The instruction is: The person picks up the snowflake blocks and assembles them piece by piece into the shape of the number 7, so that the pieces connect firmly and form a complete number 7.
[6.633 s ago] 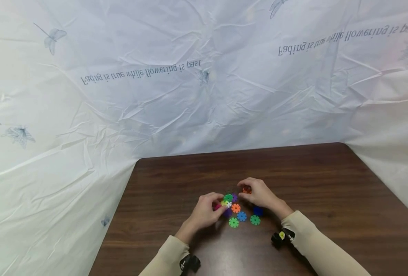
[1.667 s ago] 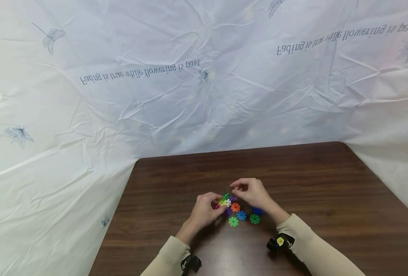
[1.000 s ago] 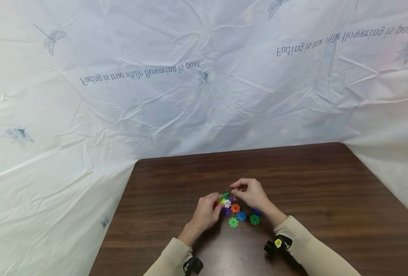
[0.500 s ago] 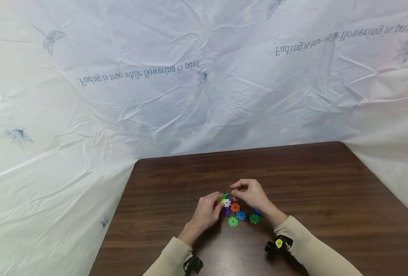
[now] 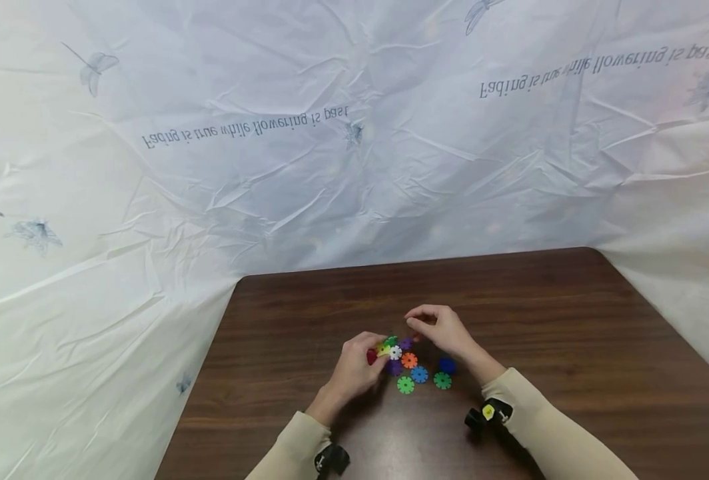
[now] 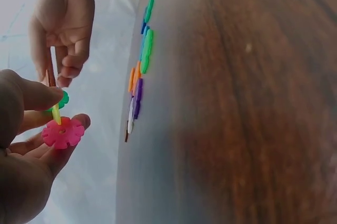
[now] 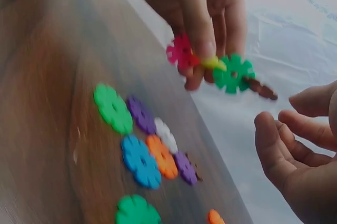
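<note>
My left hand [image 5: 354,365] pinches a short chain of slotted plastic discs above the table. In the right wrist view the chain runs from a pink disc [image 7: 180,51] through a red bit and a yellow disc [image 7: 215,64] to a green disc [image 7: 230,76], with a brown disc [image 7: 261,88] at its end. My right hand [image 5: 447,331] hovers just right of the brown disc, apart from it, fingers loosely bent around nothing. Part of the pink and yellow discs is hidden by the left fingers.
Several loose discs lie on the dark wooden table [image 5: 306,307] below the hands: white, purple, orange [image 5: 410,361], blue [image 5: 419,375], light green [image 5: 405,385], green [image 5: 442,381] and dark blue [image 5: 447,365]. A patterned white sheet [image 5: 354,187] hangs behind the table.
My right hand went from over an orange disc at right to the left hand's chain, stayed there, and now has drawn back slightly up and right. The left hand barely moved.
</note>
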{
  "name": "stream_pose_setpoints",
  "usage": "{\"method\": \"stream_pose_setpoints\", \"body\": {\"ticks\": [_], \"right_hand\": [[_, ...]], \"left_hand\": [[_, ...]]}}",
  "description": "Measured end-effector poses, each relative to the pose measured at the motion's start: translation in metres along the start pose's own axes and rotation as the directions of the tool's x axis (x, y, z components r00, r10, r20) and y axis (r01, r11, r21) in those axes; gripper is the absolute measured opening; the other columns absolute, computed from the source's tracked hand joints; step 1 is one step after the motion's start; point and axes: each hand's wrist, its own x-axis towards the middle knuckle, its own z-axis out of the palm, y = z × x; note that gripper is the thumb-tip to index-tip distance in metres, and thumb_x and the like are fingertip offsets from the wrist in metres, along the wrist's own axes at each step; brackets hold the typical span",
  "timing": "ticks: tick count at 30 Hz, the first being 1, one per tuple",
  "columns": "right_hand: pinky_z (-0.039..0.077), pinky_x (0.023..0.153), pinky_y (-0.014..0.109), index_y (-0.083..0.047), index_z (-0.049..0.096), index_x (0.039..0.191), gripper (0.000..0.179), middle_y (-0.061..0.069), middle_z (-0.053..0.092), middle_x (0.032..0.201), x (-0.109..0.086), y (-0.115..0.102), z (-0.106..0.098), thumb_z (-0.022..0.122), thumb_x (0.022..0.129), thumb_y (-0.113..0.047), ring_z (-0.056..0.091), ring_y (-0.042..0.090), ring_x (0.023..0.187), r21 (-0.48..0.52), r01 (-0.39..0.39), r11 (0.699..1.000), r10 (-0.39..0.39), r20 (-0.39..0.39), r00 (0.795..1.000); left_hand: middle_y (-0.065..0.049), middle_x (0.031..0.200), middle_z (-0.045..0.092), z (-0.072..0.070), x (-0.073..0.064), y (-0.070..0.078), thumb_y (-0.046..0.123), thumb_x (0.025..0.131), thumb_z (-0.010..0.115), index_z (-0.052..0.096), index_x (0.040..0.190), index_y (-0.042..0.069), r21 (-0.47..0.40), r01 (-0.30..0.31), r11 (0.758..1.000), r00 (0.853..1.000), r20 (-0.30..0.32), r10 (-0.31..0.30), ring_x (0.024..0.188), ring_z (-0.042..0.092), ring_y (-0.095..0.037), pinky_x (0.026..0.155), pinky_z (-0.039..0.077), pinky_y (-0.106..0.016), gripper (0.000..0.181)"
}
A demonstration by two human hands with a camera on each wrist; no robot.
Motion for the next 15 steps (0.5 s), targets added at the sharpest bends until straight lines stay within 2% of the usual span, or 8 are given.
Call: {"method": "stream_pose_setpoints", "body": {"ticks": [3,7,11,15], "right_hand": [[0.056,0.066,0.036,-0.006,0.069,0.110,0.024,0.011,0.070,0.095,0.007,0.004,-0.004,0.064,0.095,-0.024,0.066,0.022,0.074,-0.136,0.036,0.990,-0.041,-0.030,0.999],[0.051,0.066,0.029,-0.009,0.070,0.109,0.020,0.002,0.070,0.095,0.018,0.011,-0.005,0.065,0.095,-0.021,0.062,0.015,0.078,-0.297,0.091,0.950,-0.104,-0.028,0.994],[0.052,0.069,0.029,-0.007,0.069,0.111,0.021,0.001,0.069,0.096,0.026,0.015,-0.003,0.066,0.093,-0.016,0.062,0.012,0.079,-0.373,0.100,0.922,-0.099,0.020,0.995],[0.053,0.072,0.033,-0.006,0.069,0.112,0.022,0.003,0.069,0.099,0.032,0.018,0.002,0.067,0.092,-0.015,0.061,0.012,0.080,-0.432,0.112,0.895,-0.092,0.067,0.994]], "left_hand": [[-0.006,0.105,0.068,-0.002,0.001,-0.002,0.012,0.084,0.076,0.072,0.109,0.007,-0.016,0.008,1.000,1.000,-0.020,-0.008,0.091,0.065,-0.015,0.080,0.057,-0.030,0.025],[-0.003,0.102,0.068,-0.004,0.002,-0.005,0.012,0.082,0.078,0.073,0.105,0.008,-0.036,0.029,0.999,0.998,-0.052,-0.030,0.089,0.064,-0.012,0.078,0.056,-0.027,0.024],[-0.004,0.099,0.068,-0.005,0.003,-0.006,0.011,0.081,0.078,0.071,0.104,0.007,-0.070,0.050,0.996,0.997,-0.058,-0.054,0.084,0.063,-0.014,0.073,0.055,-0.027,0.024],[-0.003,0.096,0.067,-0.007,0.003,-0.005,0.010,0.082,0.076,0.066,0.105,0.008,-0.129,0.103,0.986,0.993,-0.041,-0.109,0.078,0.063,-0.016,0.068,0.055,-0.026,0.025]]}}
